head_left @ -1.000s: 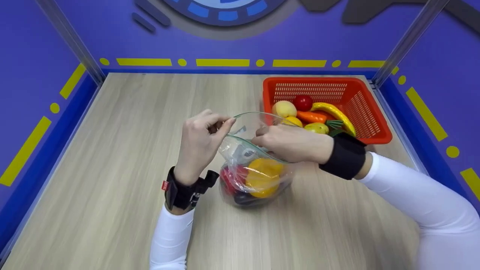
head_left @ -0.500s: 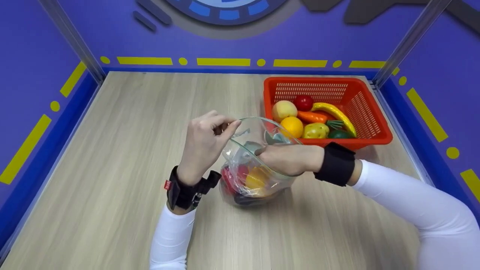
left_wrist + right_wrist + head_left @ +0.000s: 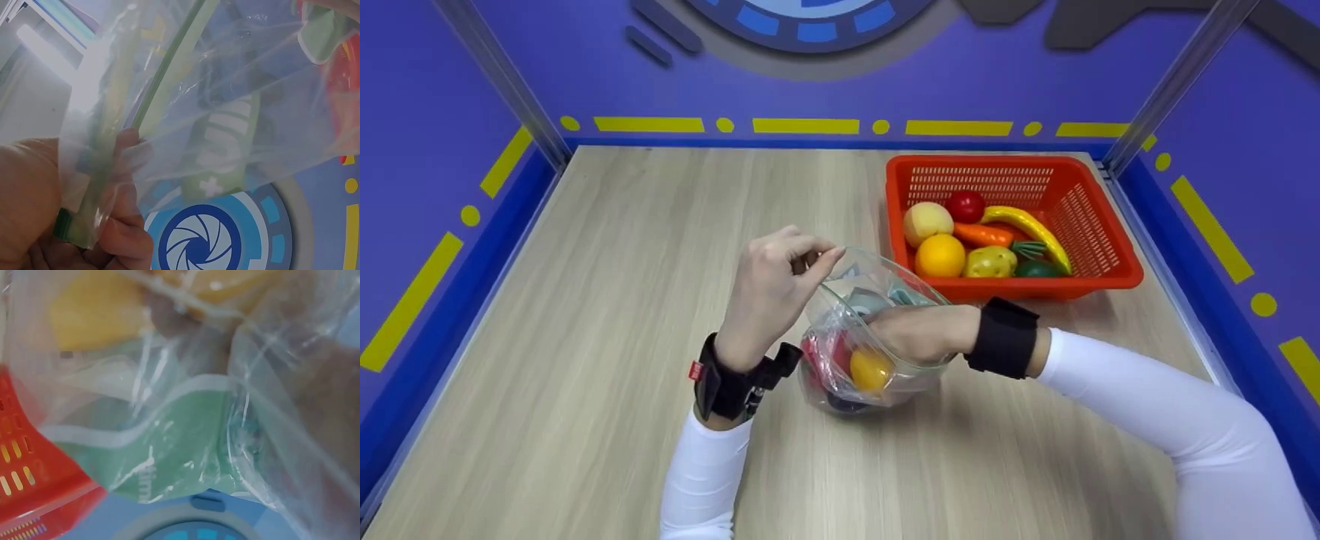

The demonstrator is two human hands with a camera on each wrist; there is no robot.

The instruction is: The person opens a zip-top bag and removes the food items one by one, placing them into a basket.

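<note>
A clear zip-top bag (image 3: 913,386) with a green-edged mouth stands on the table, tilted toward the right. My left hand (image 3: 776,296) pinches the left corner of its mouth between thumb and fingers; the left wrist view shows the green zip strip (image 3: 166,73) running up from that hand. My right hand (image 3: 919,331) reaches down inside the bag, its fingers hidden from the head view. Just below it lies a rounded yellow piece (image 3: 871,369), beside a red piece (image 3: 826,352) and a dark one (image 3: 844,403). I cannot tell whether the right fingers hold anything.
Behind and right of the bag stands a red plastic basket (image 3: 1129,274). Inside it are an orange (image 3: 940,256), a peach (image 3: 928,223), a carrot (image 3: 982,235), a banana (image 3: 1039,229) and several other toy fruits and vegetables. Blue-purple panels (image 3: 810,94) wall the table's back and sides.
My right hand has gone from the bag's mouth down into it, covering part of the yellow piece. The mouth has sunk and tilted right; the left hand has shifted slightly right, keeping its pinch.
</note>
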